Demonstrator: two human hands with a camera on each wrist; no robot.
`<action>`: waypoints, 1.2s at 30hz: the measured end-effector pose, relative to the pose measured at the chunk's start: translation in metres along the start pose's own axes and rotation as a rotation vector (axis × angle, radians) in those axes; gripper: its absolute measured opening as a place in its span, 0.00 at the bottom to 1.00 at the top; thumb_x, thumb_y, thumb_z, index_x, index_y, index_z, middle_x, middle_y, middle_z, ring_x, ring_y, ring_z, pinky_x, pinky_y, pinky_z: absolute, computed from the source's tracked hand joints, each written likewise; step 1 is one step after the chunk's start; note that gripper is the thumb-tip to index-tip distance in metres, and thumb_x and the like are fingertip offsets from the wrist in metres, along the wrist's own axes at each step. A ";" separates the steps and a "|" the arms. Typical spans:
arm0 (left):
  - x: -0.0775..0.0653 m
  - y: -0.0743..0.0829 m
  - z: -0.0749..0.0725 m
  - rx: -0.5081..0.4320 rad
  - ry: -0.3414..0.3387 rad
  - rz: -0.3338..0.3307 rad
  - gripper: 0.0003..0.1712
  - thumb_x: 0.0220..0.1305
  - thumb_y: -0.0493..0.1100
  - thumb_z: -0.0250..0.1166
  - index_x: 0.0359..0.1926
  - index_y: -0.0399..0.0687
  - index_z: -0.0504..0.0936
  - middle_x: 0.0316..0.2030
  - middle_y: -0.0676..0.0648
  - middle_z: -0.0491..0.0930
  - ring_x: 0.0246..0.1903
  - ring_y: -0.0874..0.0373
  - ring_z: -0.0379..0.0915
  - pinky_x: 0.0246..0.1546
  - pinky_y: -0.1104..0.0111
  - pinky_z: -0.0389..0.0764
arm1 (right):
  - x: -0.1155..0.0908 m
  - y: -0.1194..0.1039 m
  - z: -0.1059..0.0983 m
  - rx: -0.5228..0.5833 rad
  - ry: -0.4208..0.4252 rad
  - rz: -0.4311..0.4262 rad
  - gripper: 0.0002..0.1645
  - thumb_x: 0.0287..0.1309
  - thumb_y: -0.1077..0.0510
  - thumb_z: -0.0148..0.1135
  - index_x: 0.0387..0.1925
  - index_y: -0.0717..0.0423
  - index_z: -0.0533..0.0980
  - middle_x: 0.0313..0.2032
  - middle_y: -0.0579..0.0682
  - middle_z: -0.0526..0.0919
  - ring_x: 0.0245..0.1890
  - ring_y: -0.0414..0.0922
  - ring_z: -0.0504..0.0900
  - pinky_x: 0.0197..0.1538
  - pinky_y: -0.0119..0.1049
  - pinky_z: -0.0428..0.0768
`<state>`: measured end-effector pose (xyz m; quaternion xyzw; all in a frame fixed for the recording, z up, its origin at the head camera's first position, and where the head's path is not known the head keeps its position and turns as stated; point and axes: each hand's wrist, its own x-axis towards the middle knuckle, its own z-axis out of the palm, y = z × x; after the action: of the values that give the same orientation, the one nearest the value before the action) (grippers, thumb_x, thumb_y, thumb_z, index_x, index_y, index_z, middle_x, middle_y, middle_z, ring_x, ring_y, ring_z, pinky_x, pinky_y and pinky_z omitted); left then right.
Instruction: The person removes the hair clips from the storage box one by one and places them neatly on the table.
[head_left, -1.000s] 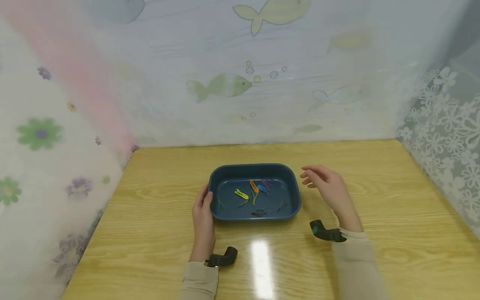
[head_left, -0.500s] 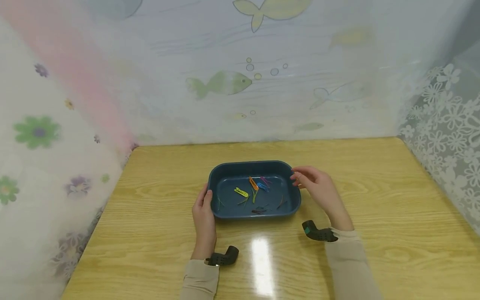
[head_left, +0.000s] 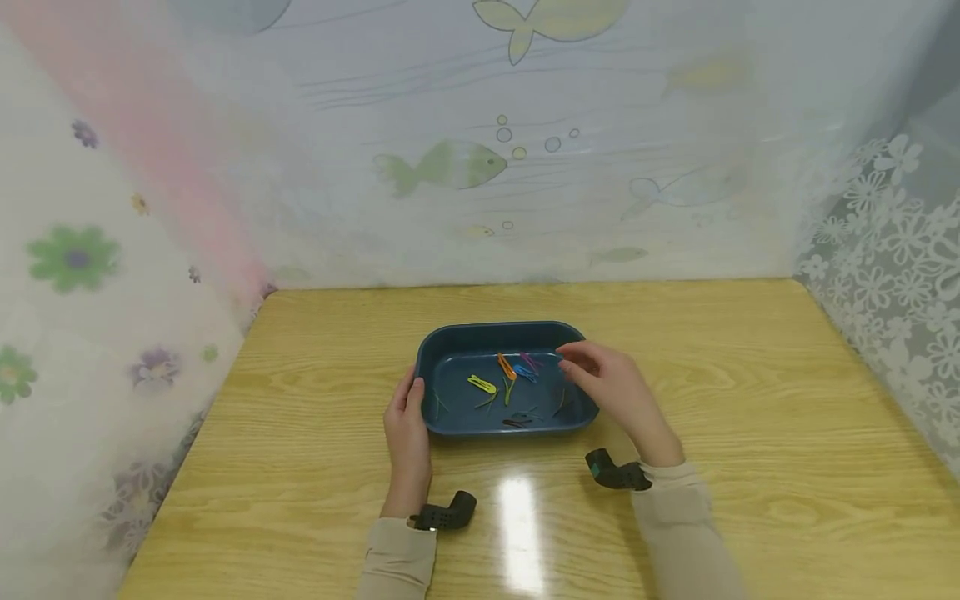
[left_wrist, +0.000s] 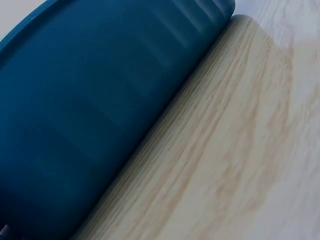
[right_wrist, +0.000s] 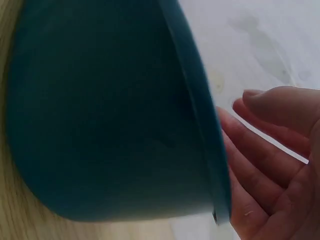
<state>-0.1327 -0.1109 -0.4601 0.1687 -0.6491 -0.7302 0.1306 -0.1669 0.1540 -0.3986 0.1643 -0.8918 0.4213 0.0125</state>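
A dark blue plastic tub (head_left: 480, 432) sits on the wooden table. My left hand (head_left: 407, 433) holds its left side, thumb at the rim and fingers along the outer wall. In the tub lie small clips: a yellow clip (head_left: 482, 384), an orange clip (head_left: 506, 366), a blue clip (head_left: 526, 373) and a purple clip (head_left: 531, 360). Several thin V-shaped pieces are scattered among them, including a dark one (head_left: 516, 422). My right hand (head_left: 611, 385) reaches over the right rim, fingers loosely bent above the tub's inside, holding nothing. In the right wrist view, the tub's wall (right_wrist: 110, 125) hides part of the fingers.
Wood-grain table (head_left: 315, 392) surrounds the tub. Behind it rises a pale sheet printed with fish (head_left: 457, 167); flowered sheets flank the left and right sides. Each wrist carries a black camera mount, the right mount (head_left: 618, 475) near the table's front.
My right hand has moved left, from beside the tub to over its right rim. My left hand keeps its hold, and the clips lie as before.
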 end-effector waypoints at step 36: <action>0.002 0.001 0.004 -0.005 0.051 0.000 0.22 0.65 0.50 0.52 0.58 0.49 0.71 0.56 0.52 0.69 0.58 0.62 0.58 0.58 0.68 0.59 | 0.017 -0.026 0.044 -0.250 -0.536 0.015 0.04 0.51 0.54 0.63 0.31 0.43 0.81 0.31 0.36 0.80 0.31 0.35 0.75 0.37 0.34 0.73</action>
<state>-0.1359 -0.1079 -0.4590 0.1869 -0.6436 -0.7273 0.1477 -0.1702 0.1010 -0.4049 0.2603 -0.9095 0.2499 -0.2067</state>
